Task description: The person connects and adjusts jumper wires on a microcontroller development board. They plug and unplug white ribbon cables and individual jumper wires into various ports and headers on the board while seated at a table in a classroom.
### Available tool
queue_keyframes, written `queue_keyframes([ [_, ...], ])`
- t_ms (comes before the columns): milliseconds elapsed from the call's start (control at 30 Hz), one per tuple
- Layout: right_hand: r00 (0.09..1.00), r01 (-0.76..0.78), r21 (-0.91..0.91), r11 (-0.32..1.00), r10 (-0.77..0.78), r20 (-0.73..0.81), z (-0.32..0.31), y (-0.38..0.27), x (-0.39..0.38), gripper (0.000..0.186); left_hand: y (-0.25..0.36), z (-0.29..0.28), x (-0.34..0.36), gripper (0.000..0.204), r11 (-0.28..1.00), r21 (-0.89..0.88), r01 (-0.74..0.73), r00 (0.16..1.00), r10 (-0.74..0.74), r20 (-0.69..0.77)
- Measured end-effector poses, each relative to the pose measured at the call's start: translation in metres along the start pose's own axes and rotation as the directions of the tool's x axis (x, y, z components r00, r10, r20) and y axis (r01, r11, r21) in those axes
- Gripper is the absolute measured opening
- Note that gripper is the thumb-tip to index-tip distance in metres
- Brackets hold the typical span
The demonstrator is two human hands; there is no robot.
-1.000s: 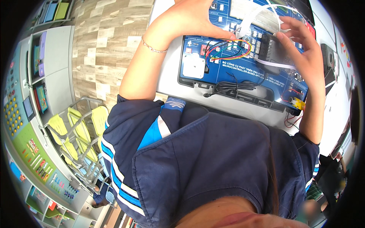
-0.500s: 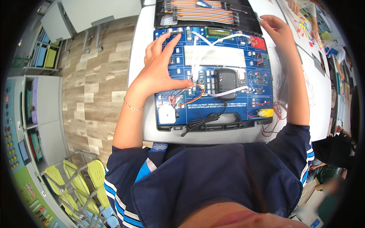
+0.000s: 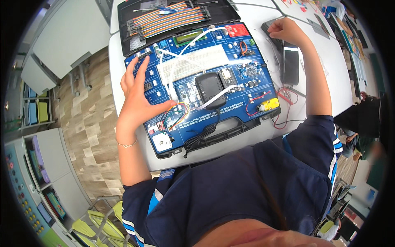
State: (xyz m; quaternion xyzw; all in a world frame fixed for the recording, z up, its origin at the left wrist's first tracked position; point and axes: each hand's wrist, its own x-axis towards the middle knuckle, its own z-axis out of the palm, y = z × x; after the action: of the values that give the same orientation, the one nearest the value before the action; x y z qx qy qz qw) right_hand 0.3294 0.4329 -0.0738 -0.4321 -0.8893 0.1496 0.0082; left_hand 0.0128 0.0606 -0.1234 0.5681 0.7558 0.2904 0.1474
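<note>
A blue electronics kit board (image 3: 197,119) lies in an opened black case on the white table in front of me. My left hand (image 3: 142,99) is spread over the board's left side, fingers at its upper left edge and thumb by the coloured jumper wires (image 3: 177,115). To the right of the case, my right hand (image 3: 290,32) has curled fingers at the far end of a long black object (image 3: 290,66). What those fingers pinch, if anything, is hidden. A white breadboard (image 3: 193,64) and a black box-shaped module (image 3: 210,90) sit on the board, with white cables (image 3: 166,76) across it.
Rainbow ribbon wires (image 3: 168,18) lie in the case lid. A yellow motor (image 3: 269,105) sits at the board's right corner, with red leads (image 3: 288,96) beside it. Yellow-green chairs (image 3: 103,228) and a cabinet (image 3: 61,164) stand to the left.
My view has turned, so the case now appears tilted and further left. My right hand has gone from open fingers near the lid to curled fingers at the black object. The left hand stays spread.
</note>
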Motion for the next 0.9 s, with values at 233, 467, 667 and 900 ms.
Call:
queue_keyframes([
  [233, 0.991, -0.002, -0.045, 0.999, -0.004, -0.135, 0.022, 0.014, -0.014, 0.020, -0.003, -0.002, 0.000, 0.121, 0.999, 0.021, -0.043, 0.999, 0.043, -0.008],
  [467, 0.900, 0.385, 0.030, 0.923, -0.367, -0.236, 0.030, -0.052, -0.006, 0.020, -0.005, 0.001, 0.001, 0.120, 0.999, 0.002, -0.048, 0.999, 0.048, -0.007],
  [667, 0.836, 0.541, 0.117, 0.833, -0.517, -0.183, 0.049, -0.085, 0.009, 0.023, -0.007, 0.002, 0.001, 0.120, 0.997, -0.005, -0.074, 0.997, 0.074, -0.013],
  [900, 0.872, 0.478, 0.100, 0.873, -0.458, -0.172, 0.051, -0.108, -0.005, 0.019, -0.008, 0.004, -0.004, 0.119, 0.998, 0.005, -0.063, 0.997, 0.063, -0.043],
])
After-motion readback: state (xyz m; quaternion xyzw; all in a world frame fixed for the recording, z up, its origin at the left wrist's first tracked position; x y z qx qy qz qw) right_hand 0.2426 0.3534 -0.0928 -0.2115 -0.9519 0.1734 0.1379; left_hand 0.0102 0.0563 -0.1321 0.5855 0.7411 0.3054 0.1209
